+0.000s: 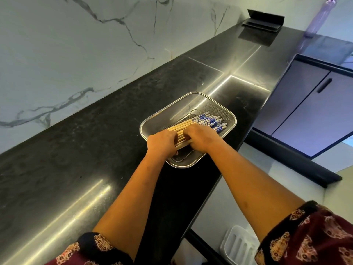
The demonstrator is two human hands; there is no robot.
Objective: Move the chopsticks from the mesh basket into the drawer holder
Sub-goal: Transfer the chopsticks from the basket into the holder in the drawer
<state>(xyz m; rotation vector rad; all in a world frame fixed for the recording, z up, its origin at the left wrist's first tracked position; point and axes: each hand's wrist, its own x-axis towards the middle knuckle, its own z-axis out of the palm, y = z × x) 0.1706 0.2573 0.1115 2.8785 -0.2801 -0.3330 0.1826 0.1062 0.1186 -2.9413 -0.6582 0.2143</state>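
Observation:
A rectangular steel mesh basket (pixel 200 101) sits on the dark countertop (pixel 95 150) near its front edge. Inside lies a bundle of several wooden chopsticks (pixel 208 120) with blue-and-white patterned ends pointing to the far right. My left hand (pixel 161 141) curls over the plain wooden ends at the near left of the bundle. My right hand (pixel 198 137) grips the same bundle just to the right, fingers wrapped round the sticks. The bundle still lies in the basket. No drawer holder shows clearly.
A marble wall (pixel 76 44) runs behind the counter. A black folded stand (pixel 263 21) lies at the far end. Grey cabinet doors (pixel 309 104) with a dark handle are to the right. A white slotted plastic tray (pixel 240 245) sits low below the counter edge.

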